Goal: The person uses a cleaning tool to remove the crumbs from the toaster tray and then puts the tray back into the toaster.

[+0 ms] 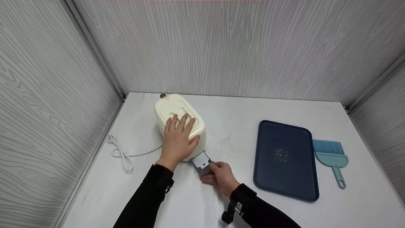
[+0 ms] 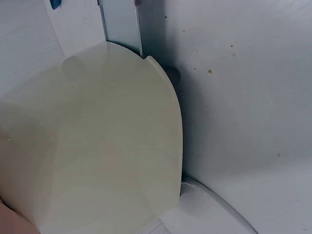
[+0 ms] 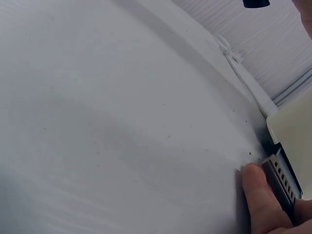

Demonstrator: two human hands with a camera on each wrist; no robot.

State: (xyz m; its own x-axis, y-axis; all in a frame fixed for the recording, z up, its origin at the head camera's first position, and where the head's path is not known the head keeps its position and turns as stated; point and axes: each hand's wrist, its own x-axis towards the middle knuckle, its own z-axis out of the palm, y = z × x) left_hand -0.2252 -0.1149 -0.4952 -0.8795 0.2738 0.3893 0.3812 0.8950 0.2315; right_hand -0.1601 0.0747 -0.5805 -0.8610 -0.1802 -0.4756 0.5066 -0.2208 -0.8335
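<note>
A cream toaster [image 1: 177,104] with a lidded top stands on the left half of the table. My left hand [image 1: 178,139] lies on its top with the fingers spread; in the left wrist view the toaster's side [image 2: 112,136] fills much of the picture. A grey crumb tray [image 1: 200,161] sticks partly out of the toaster's near end, its inner part hidden inside. My right hand [image 1: 223,177] pinches the tray's dark slotted end between thumb and fingers. In the right wrist view that slotted end [image 3: 282,178] sits between the thumb and a finger [image 3: 258,195].
A dark blue tray [image 1: 284,172] with small crumbs [image 1: 281,155] in its middle lies to the right. Beside it is a teal brush [image 1: 331,155]. A bundled white cord with plug [image 1: 126,161] lies left of the toaster. Grey wood-grain walls [image 1: 221,47] surround the table.
</note>
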